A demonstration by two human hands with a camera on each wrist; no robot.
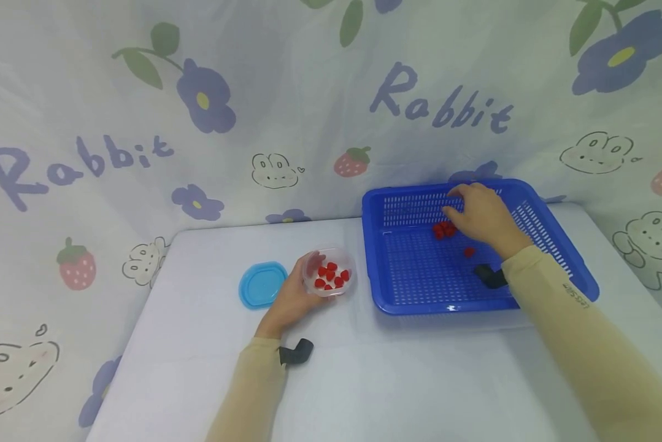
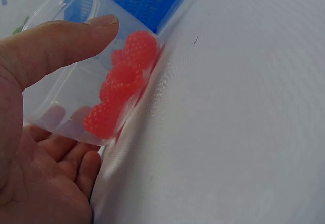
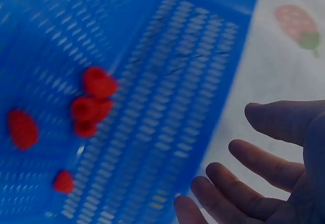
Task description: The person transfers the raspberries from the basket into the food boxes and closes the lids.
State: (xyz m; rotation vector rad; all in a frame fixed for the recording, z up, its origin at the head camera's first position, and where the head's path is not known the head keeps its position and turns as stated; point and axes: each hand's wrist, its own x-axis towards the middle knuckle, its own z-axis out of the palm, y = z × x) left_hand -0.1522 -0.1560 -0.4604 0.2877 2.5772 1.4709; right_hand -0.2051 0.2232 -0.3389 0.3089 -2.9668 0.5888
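Observation:
My left hand point(image 1: 293, 302) grips a clear plastic tub point(image 2: 66, 89) on the table, its thumb along one side and its fingers around the other. Several red raspberries point(image 2: 122, 79) lie at the tub's bottom. Over the back part of a blue plastic basket point(image 1: 419, 302), my right hand point(image 1: 481, 216) hovers with its fingers apart and nothing in them. Below it, a small cluster of raspberries point(image 3: 90, 104) lies on the basket floor near the wall. Two more raspberries point(image 3: 23, 129) lie apart from that cluster in the right wrist view.
A light blue lid point(image 1: 262, 285) lies flat on the white table point(image 1: 408, 374), just left of the tub. Behind the table hangs a printed cloth point(image 1: 286, 92) with flowers and rabbits. The basket's raised slotted walls surround the raspberries on the right.

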